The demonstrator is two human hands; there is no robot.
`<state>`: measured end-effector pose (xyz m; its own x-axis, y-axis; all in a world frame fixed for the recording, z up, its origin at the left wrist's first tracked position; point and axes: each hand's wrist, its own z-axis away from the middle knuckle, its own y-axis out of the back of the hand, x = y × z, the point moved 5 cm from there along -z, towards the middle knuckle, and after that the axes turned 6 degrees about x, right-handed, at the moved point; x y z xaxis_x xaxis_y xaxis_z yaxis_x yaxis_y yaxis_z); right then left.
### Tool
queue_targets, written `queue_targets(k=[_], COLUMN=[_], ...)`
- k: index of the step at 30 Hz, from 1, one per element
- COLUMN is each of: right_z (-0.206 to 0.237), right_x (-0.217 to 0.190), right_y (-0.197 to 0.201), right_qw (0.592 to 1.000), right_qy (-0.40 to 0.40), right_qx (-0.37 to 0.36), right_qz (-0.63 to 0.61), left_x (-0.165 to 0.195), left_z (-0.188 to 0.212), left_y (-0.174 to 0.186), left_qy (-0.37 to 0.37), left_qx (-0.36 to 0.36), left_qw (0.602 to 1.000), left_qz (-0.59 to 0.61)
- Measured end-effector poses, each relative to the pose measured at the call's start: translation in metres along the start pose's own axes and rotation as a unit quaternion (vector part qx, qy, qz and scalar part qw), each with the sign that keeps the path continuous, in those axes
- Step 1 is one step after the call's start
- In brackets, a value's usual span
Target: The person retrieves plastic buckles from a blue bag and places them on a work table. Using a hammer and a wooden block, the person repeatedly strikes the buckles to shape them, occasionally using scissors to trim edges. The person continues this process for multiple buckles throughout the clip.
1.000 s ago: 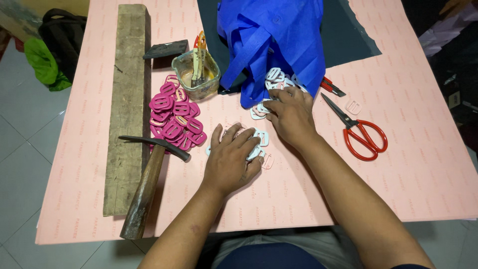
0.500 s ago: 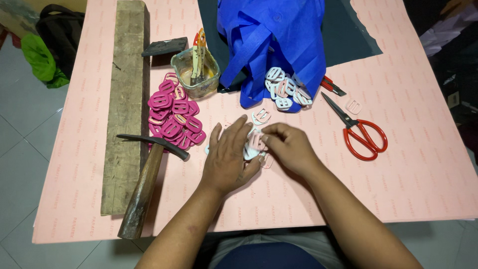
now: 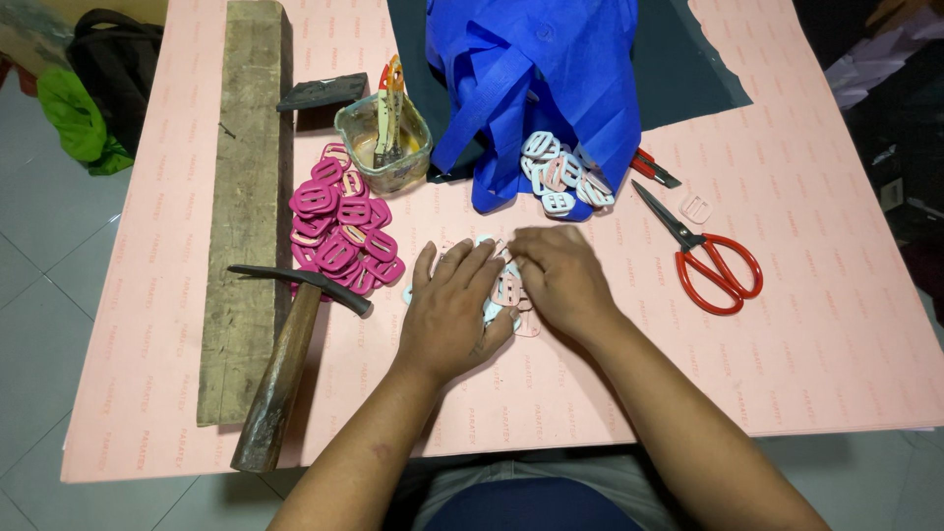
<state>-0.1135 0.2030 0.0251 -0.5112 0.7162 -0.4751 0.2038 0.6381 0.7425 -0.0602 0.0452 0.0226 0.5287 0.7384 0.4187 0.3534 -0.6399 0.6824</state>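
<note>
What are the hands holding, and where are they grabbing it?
Both hands, left and right, lie over a small heap of pale buckles, fingers on top. Whether any buckle is gripped cannot be told.

hammer (image 3: 285, 364) left of hands (image 3: 506, 295)

A pink sheet (image 3: 787, 324) covers the worktop. Left of the fingers (image 3: 462, 270) lie magenta buckles (image 3: 339, 231), a hammer (image 3: 285, 369) and a wooden beam (image 3: 241, 206). Beyond them sits a blue bag (image 3: 536, 79); red scissors (image 3: 713, 261) lie to the right.
</note>
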Motion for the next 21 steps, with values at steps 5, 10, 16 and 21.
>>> queue_targets(k=[5,10,16,21], right_z=[-0.033,-0.047,-0.039,-0.026], right_x=[0.028,0.05,0.069,0.06], right_y=[0.021,0.023,0.04,0.04], right_qw=[0.985,0.986,0.954,0.893], right_qy=[-0.031,-0.07,-0.261,-0.352], right_qx=[0.086,0.064,0.123,0.1], right_qz=[0.149,0.14,-0.08,-0.263], left_x=[-0.001,0.0,-0.002,-0.001], left_z=[-0.001,-0.001,0.0,-0.001], left_y=[0.0,0.003,0.0,0.003], left_qy=[0.0,0.007,0.012,0.008], left_qx=[-0.014,-0.015,-0.022,-0.013], left_qw=[1.0,1.0,1.0,1.0], left_qz=[-0.006,-0.002,0.001,0.002])
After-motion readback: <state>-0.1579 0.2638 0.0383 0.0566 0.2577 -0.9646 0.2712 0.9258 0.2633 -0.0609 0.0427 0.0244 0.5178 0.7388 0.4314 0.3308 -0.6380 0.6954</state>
